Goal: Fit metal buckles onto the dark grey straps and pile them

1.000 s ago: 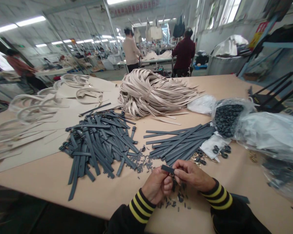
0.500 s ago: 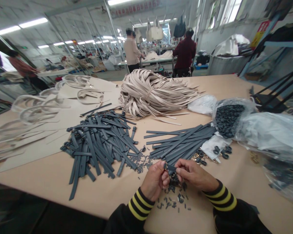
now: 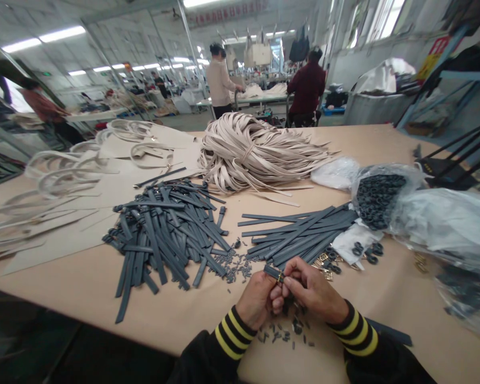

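Between my two hands is a dark blue-grey strap (image 3: 271,271) with a gold buckle on it. My left hand (image 3: 260,296) is closed around the strap from below, its lower part hidden by the fingers. With fingertips pinched at the buckle end, my right hand (image 3: 312,288) also grips the strap. Small dark offcuts (image 3: 278,335) lie on the table beneath and in front of my hands. Just beyond are flat dark straps (image 3: 304,234) in a loose fan. Several gold buckles (image 3: 324,261) and dark loops (image 3: 372,250) lie right of them.
A heap of dark straps with buckles (image 3: 164,229) sits to the left. Behind it lie beige panels with handles (image 3: 80,176) and a bundle of beige strips (image 3: 256,152). Plastic bags (image 3: 448,213) line the right side of the table (image 3: 208,325). People work at tables farther back.
The strap in my hands has turned, and a longer piece now sticks out past my left thumb. My right hand has come in closer to my left. The view has shifted slightly.
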{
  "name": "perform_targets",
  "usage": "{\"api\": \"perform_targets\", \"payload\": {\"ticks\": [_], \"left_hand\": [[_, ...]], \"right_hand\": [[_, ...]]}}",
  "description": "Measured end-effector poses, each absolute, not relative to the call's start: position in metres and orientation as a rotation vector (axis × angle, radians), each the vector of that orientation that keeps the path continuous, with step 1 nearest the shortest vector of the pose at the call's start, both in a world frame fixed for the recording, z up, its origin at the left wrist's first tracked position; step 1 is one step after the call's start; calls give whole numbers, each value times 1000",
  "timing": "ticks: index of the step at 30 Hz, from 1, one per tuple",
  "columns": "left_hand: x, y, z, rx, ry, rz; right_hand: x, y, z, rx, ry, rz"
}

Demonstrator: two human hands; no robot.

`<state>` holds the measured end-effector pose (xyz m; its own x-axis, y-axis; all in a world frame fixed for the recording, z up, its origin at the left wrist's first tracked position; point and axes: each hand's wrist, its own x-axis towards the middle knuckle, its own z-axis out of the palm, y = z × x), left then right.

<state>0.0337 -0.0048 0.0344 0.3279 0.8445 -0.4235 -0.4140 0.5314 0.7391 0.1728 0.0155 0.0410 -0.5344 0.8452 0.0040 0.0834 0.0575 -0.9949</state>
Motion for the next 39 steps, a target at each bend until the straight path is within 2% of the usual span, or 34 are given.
{"api": "perform_targets", "payload": {"ticks": [6,9,17,20,28,33,39], "left_hand": [[26,-6,27,679,1015,1110],[22,-6,24,751,1015,1073],[22,-6,31,654,830,966],[20,-7,34,572,738,934],[23,-6,30,599,753,953],[23,-4,26,670,858,1045],[17,-6,17,906,897,1007]], "right_hand": [[174,20,37,-1117,-1774,1389],[174,21,36,-1139,-1814,1370],[177,19,35,-933,-1605,1842],[177,17,38,-886,-1594,1859],[169,16,36,-938,-1805,1473],[167,14,34,-1001,-1948,1101],[173,13,30,-972,-2134,1043]]}}
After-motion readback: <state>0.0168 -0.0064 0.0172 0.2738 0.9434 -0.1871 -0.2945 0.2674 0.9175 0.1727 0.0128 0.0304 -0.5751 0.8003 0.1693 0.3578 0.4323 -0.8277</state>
